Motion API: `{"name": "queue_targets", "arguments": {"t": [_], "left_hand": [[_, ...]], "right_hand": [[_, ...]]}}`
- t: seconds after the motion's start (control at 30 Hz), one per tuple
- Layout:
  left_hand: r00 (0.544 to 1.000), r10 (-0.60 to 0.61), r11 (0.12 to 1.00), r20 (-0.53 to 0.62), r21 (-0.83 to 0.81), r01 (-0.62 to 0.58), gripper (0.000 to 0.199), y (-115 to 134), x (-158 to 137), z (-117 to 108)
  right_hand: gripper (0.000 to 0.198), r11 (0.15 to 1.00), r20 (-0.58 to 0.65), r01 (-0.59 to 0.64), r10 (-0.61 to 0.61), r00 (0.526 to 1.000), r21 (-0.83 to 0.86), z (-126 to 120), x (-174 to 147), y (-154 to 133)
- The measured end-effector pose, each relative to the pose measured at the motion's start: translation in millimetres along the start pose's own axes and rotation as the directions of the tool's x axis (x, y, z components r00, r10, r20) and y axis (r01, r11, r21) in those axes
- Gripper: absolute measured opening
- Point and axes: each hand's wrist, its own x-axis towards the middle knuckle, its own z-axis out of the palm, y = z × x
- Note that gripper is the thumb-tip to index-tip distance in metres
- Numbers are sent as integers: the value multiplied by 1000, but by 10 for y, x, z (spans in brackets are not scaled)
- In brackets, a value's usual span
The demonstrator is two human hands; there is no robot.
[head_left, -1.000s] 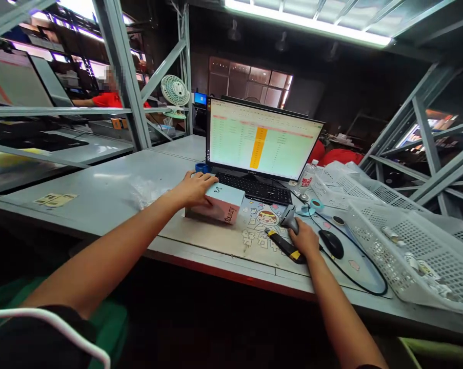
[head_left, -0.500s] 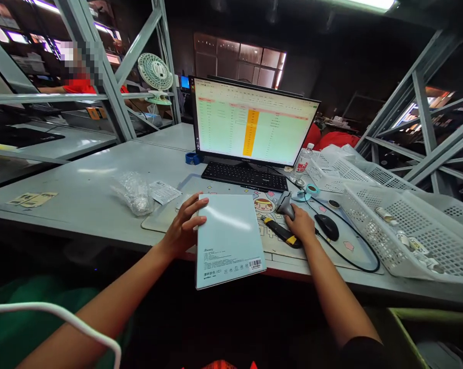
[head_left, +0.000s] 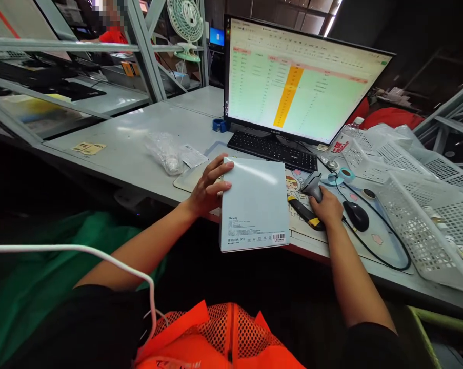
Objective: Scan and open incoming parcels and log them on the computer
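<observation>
A pale blue box (head_left: 254,197) is held up at the table's front edge, its printed side with a barcode label toward me. My left hand (head_left: 212,187) grips its left side, fingers over the front. My right hand (head_left: 327,206) is closed around the handle of a grey barcode scanner (head_left: 313,185), low over the desk mat, the scanner's head tilted up and to the left. Just left of that hand lies a black and yellow utility knife (head_left: 305,212). A black mouse (head_left: 356,216) sits to its right.
Behind are a keyboard (head_left: 272,150) and a monitor (head_left: 300,82) showing a spreadsheet. White perforated baskets (head_left: 419,230) line the right side, with small bottles inside. Bubble wrap (head_left: 165,152) lies to the left, beside a printed packet (head_left: 193,156). A scanner cable loops across the mat.
My view has tilted down and turned left, so the scene sits further right and higher. The box is turned slightly more upright. Both hands keep their holds.
</observation>
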Motion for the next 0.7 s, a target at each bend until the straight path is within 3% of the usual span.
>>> {"name": "queue_targets", "arguments": {"t": [0.2,0.33,0.5,0.6,0.7], "left_hand": [[990,-134,991,51,36,132,52,-59,30,-14],[995,-103,995,-9,10,103,54,-103,26,0],[992,-126,992,-4,19,126,56,-117,27,-4],[998,-23,1000,-64,-4,23,58,-95,46,-45],[973,141,989,-183,-27,-149,59,-47,53,-71]], "right_hand": [[70,1000,-24,-2,2,1000,7,-16,-31,-20],[70,1000,2,-16,16,1000,0,-53,-33,-48],[69,1000,29,-8,8,1000,2,-76,-25,-62],[68,1000,35,-23,23,999,-13,-79,-36,-78],[66,999,51,-29,31,998,-31,-74,-50,-96]]}}
